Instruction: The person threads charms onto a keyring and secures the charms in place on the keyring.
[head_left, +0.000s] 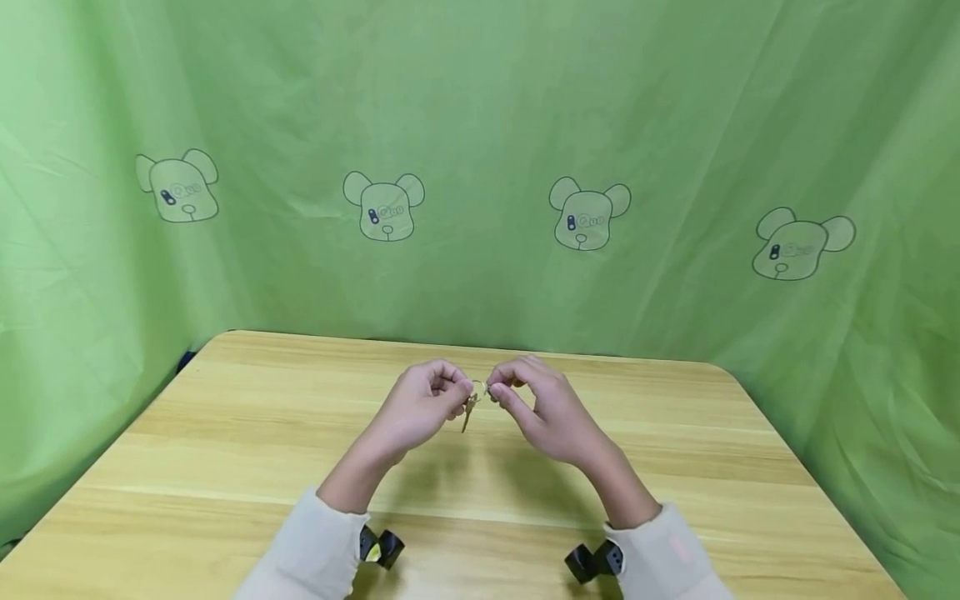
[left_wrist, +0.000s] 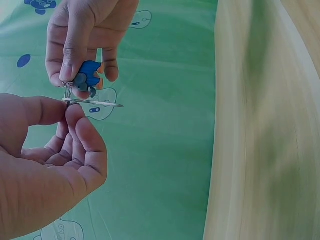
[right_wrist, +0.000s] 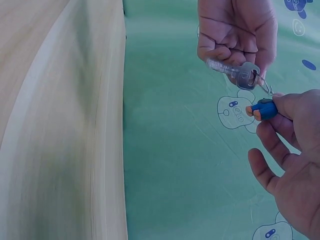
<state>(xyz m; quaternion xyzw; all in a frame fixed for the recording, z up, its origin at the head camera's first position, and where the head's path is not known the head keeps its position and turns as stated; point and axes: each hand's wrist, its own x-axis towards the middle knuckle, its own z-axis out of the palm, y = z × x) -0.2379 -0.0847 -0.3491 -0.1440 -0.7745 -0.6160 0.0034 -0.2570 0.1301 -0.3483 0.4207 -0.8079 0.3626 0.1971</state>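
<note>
Both hands are raised above the wooden table, fingertips close together. My left hand (head_left: 422,402) pinches a thin metal key ring (right_wrist: 265,85) between thumb and index finger. From that ring hangs a silver key (right_wrist: 246,75), its blade pointing down in the head view. With thumb and index finger, my right hand (head_left: 553,410) pinches a small blue figure charm (right_wrist: 267,110) with orange feet, near its short metal link. The link joins the charm to the ring. Part of the ring is hidden behind the left fingertips.
The light wooden table (head_left: 247,417) lies beneath both hands. A green curtain (head_left: 480,100) printed with bear heads hangs behind and at both sides. A small black camera (head_left: 390,548) sits at the left sleeve, another camera (head_left: 581,564) at the right.
</note>
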